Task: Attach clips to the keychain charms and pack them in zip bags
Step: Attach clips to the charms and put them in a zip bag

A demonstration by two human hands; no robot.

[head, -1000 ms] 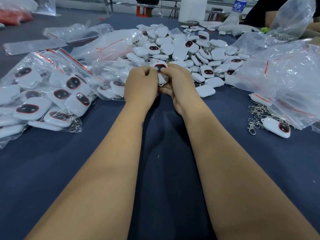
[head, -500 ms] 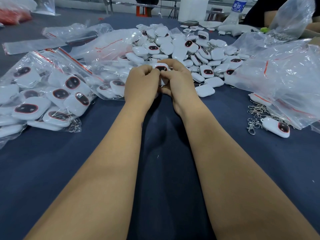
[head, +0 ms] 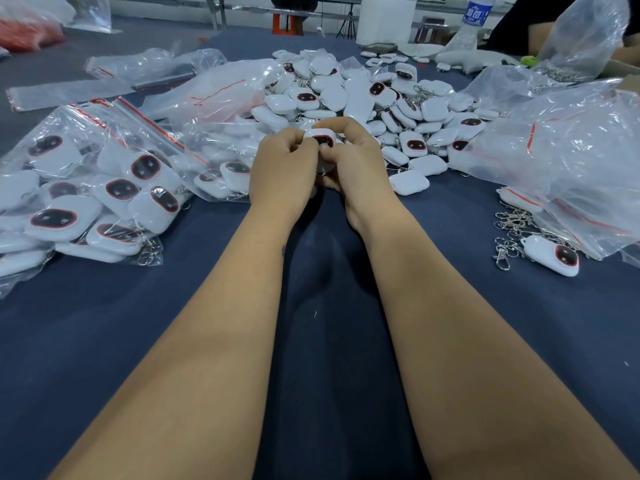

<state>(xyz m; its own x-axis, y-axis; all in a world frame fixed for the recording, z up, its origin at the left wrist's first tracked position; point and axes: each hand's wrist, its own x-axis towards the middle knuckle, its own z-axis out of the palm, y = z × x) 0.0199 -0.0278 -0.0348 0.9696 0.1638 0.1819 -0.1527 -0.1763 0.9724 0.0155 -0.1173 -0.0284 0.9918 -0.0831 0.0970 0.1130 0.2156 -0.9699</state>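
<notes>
**White charm pinched between two hands over a blue desk**

White plastic with a dark, red-rimmed oval face: that is the keychain charm [head: 321, 139] held up between both hands above the middle of the desk [head: 104, 341]. The left hand [head: 282, 168] has its fingers curled against the charm's left edge, and the right hand [head: 353, 164] wraps fingers over the top and right side, thumb on the front. No clip can be made out on it, as the fingers cover much of it.

Just behind the hands lies a loose pile of charms [head: 363, 98], some with metal rings showing. To the left, a filled zip bag [head: 86, 188] with a red seal strip rests on the blue cloth, with more clear bags beyond it. On the right, a large clear bag [head: 571, 161] lies beside a heap of metal clips [head: 509, 233], and a single charm [head: 550, 259] lies touching them. A water bottle [head: 478, 15] stands at the far edge.
</notes>
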